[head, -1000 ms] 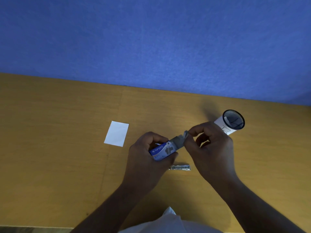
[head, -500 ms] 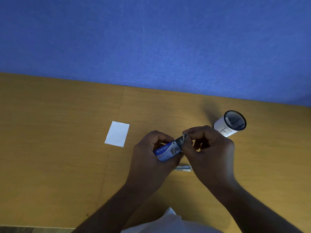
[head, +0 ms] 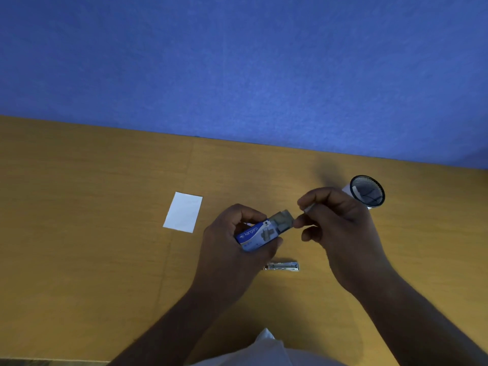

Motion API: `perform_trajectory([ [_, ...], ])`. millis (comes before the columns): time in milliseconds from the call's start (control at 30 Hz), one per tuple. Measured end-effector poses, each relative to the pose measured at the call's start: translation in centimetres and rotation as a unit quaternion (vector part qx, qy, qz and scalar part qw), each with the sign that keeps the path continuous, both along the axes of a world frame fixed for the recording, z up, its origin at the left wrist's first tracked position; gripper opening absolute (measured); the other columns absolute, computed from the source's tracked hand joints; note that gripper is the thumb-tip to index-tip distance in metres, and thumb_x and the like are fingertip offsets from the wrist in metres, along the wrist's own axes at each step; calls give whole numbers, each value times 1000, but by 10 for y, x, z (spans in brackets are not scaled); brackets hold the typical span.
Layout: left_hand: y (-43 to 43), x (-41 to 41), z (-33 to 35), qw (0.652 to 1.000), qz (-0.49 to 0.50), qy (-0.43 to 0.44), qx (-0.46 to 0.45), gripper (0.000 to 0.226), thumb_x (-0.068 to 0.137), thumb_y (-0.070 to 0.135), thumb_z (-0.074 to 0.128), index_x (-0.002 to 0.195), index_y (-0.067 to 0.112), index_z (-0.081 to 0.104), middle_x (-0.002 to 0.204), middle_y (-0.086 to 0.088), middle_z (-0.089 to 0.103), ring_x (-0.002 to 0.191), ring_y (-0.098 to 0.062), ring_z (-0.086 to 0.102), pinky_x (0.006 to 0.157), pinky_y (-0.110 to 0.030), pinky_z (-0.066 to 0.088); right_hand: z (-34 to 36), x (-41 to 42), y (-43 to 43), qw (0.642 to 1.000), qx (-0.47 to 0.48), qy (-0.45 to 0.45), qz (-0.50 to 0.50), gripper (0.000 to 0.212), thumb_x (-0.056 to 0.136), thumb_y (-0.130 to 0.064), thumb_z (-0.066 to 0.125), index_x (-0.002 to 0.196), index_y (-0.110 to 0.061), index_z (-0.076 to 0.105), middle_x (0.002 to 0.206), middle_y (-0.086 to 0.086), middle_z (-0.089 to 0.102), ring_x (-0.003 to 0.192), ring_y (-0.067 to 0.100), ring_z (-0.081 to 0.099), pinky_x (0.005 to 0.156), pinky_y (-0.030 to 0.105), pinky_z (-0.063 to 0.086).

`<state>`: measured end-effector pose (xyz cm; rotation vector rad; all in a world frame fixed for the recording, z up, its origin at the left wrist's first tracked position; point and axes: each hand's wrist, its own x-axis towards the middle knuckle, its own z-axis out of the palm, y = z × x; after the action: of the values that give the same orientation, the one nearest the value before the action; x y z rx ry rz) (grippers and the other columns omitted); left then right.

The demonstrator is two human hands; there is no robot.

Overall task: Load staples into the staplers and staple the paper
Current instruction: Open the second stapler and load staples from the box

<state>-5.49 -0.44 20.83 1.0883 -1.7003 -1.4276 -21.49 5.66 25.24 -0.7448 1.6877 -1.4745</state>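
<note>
My left hand [head: 232, 249] grips a small blue and white staple box [head: 257, 235], whose grey inner tray [head: 284, 221] sticks out to the right. My right hand [head: 340, 228] is just right of the tray and pinches a thin silvery staple strip [head: 309, 208] between thumb and forefinger. A small metal stapler [head: 282, 266] lies flat on the wooden table [head: 92, 233] below the box, partly hidden by my left hand. A small white sheet of paper [head: 183, 212] lies on the table to the left of my hands.
A black mesh cup with a white paper label [head: 367, 191] lies tipped at the right, behind my right hand. A blue wall [head: 237, 70] rises along the table's far edge. White cloth [head: 264, 350] shows at the bottom edge.
My right hand has drawn back to the right, away from the box, with a staple strip pinched in its fingers. The box's tray now stands further out. My left hand kept its grip.
</note>
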Motion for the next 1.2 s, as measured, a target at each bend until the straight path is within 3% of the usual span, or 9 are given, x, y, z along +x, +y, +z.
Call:
perform_trajectory([
  [133,-3,3,2,1000,-3,1,-16,38,67,17,90,96,30,68,91,15,70,78,-5,70,56,-12,53,1,-11,3,981,69,-180,-9,43,87,12,44,67,-12,73,79,7,71,68,12,67,54,22,52],
  [267,-3,5,4,1000,-11,14,-14,38,70,13,88,99,28,68,93,17,70,83,-3,69,59,-9,51,-1,-14,5,979,131,-131,82,5,82,-14,73,84,-14,77,76,1,64,69,10,58,60,25,49],
  [333,-2,6,5,999,-18,19,-18,38,70,12,88,99,27,68,93,16,71,82,-3,69,60,-9,52,-3,-12,7,971,166,-93,147,28,69,-30,81,92,-15,78,76,-2,65,66,6,57,61,25,47],
  [500,1,5,5,999,-35,15,-23,39,71,9,87,99,27,68,93,13,71,85,-4,69,64,-9,51,-10,-4,9,975,150,-83,143,13,77,-19,79,88,-14,77,68,-3,61,58,5,50,60,28,43],
  [700,0,8,5,999,-35,25,1,38,75,8,84,100,30,64,94,13,69,83,-5,68,63,-14,54,-9,-6,9,954,121,-234,143,21,79,-29,71,89,-13,79,71,-3,60,63,6,54,55,21,46],
  [833,0,8,7,998,-58,32,9,36,76,11,83,102,28,64,94,9,70,84,-9,68,64,-16,54,-13,-7,9,950,124,-248,146,27,76,-25,76,95,-7,78,77,2,59,61,6,50,54,21,45],
  [967,-1,6,11,996,-82,31,-4,37,77,11,82,105,25,64,96,10,69,88,-8,68,67,-14,53,-14,-8,9,935,123,-289,165,28,66,-27,88,83,-9,76,78,7,53,59,6,48,53,20,44],
  [1100,0,5,14,992,-121,34,1,37,76,15,80,106,28,62,99,9,69,91,-12,68,71,-23,57,-16,-9,10,906,123,-353,199,35,54,-25,97,69,-12,69,77,7,59,62,10,53,53,19,43],
  [1200,1,2,17,987,-159,25,-5,35,77,21,77,106,32,59,99,10,65,89,-12,66,71,-27,57,-17,-7,9,881,134,-396,220,55,55,-22,97,91,-4,59,85,9,60,64,10,53,55,19,41],
])
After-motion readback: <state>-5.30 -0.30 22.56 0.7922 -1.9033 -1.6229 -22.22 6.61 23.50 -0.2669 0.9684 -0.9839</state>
